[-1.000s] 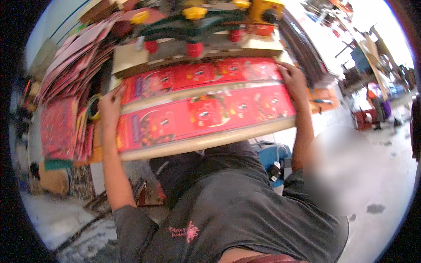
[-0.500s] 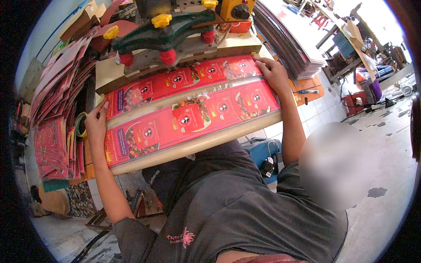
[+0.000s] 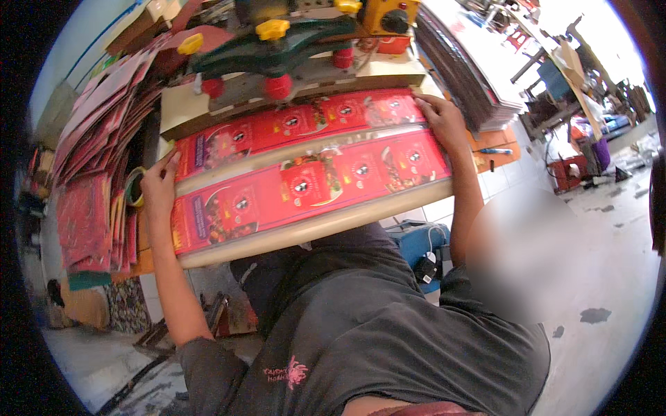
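Two long red printed strips with food pictures lie side by side on the pale machine bed in front of me, the far strip (image 3: 277,132) and the near strip (image 3: 267,194). A narrow pale band runs between them. My left hand (image 3: 159,184) is at the left end of the far strip, with thumb and fingertips closed on its edge. At the other end, my right hand (image 3: 444,123) has its fingers bent over the far right corner. Both forearms reach along the strips' short ends. The undersides of the fingers are hidden.
Just beyond the strips stands a press with a dark green clamp bar (image 3: 277,48) and yellow knobs (image 3: 272,29). Red printed sheets (image 3: 104,152) are piled at the left beside a tape roll (image 3: 135,187). A tall stack of boards (image 3: 472,69) stands at the right.
The whole scene sits slightly farther right in the picture and is a little blurred. Both hands keep about the same places at the ends of the strips.
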### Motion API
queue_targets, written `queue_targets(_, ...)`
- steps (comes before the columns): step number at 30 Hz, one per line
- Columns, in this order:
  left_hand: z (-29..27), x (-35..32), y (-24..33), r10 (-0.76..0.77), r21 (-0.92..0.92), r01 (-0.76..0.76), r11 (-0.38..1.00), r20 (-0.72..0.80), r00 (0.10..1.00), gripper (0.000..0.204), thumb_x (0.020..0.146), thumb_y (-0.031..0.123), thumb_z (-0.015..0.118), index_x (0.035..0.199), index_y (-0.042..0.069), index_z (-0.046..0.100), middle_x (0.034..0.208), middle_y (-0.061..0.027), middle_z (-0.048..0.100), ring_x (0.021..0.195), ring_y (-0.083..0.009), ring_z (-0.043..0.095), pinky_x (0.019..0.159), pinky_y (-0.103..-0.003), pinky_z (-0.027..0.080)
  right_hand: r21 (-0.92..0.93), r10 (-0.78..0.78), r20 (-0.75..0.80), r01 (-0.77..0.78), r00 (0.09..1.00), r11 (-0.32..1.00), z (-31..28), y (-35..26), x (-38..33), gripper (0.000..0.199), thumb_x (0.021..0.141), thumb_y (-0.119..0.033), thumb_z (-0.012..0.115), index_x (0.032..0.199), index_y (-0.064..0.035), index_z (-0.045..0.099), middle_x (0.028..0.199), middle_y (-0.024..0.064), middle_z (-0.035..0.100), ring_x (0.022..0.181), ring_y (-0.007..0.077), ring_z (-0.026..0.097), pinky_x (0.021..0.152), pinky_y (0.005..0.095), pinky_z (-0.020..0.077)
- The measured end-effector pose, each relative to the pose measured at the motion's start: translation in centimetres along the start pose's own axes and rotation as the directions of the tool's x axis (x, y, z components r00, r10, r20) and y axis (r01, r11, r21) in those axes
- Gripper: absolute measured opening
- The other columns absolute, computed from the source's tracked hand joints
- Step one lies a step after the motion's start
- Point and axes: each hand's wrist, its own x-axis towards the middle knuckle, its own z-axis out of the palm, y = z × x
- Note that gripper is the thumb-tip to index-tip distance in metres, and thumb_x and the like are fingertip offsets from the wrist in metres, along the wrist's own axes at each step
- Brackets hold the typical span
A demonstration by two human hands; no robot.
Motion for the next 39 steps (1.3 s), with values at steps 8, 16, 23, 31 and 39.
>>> queue_targets(8,0.4,-0.1,1.8,-0.013,-0.045,0.011,0.999,-0.039,0.999,0.040,0.094,0.040,0.072,0.117,0.007,0.076,0.101,-0.0242,0.074,0.093,-0.0283,0.075,0.085,-0.035,0.054,0.143,-0.048,0.054,0.040,0.997,0.989,-0.9,1.9,0.1,0.040,0.101,-0.031,0.063,0.122,0.0023,0.072,0.112,0.0185,0.076,0.103,0.0206,0.071,0.095,0.0330,0.0508)
queue_targets(16,-0.3,-0.9,1.5,-0.003,-0.052,-0.001,0.999,-0.078,0.997,0.038,0.094,0.037,0.070,0.117,0.008,0.076,0.105,-0.0243,0.073,0.097,-0.0358,0.074,0.088,-0.038,0.055,0.114,-0.103,0.092,0.092,0.990,0.989,0.0,1.9,0.7,0.040,0.101,-0.031,0.063,0.124,0.0016,0.072,0.113,0.0185,0.076,0.103,0.0197,0.070,0.095,0.0324,0.0506)
queue_targets(23,0.3,-0.4,0.9,0.032,-0.012,-0.032,0.999,-0.069,0.997,0.037,0.095,0.038,0.070,0.117,0.009,0.076,0.102,-0.0233,0.074,0.092,-0.0338,0.074,0.084,-0.038,0.055,0.173,-0.067,0.112,0.046,0.991,0.984,-0.9,0.8,-0.2,0.040,0.101,-0.031,0.063,0.125,-0.0002,0.072,0.120,0.0195,0.074,0.108,0.0218,0.070,0.097,0.0328,0.0503)
queue_targets(31,-0.4,0.2,-0.1,-0.041,-0.069,0.043,0.997,0.035,0.999,0.042,0.100,0.039,0.067,0.125,0.006,0.073,0.113,-0.0204,0.075,0.103,-0.0216,0.073,0.091,-0.033,0.052,0.031,-0.037,0.036,0.036,0.999,0.999,0.2,1.0,0.1,0.038,0.100,-0.034,0.065,0.123,-0.0054,0.074,0.107,0.0172,0.077,0.095,0.0204,0.073,0.086,0.0329,0.0530)
queue_targets(39,0.0,0.1,0.5,0.009,-0.044,-0.008,0.999,0.015,1.000,0.044,0.100,0.040,0.066,0.123,0.003,0.073,0.113,-0.0222,0.074,0.104,-0.0269,0.073,0.093,-0.035,0.051,-0.023,-0.017,-0.014,0.017,1.000,1.000,-0.4,0.2,-0.6,0.037,0.099,-0.037,0.067,0.121,-0.0083,0.076,0.104,0.0181,0.077,0.092,0.0238,0.075,0.083,0.0332,0.0537)
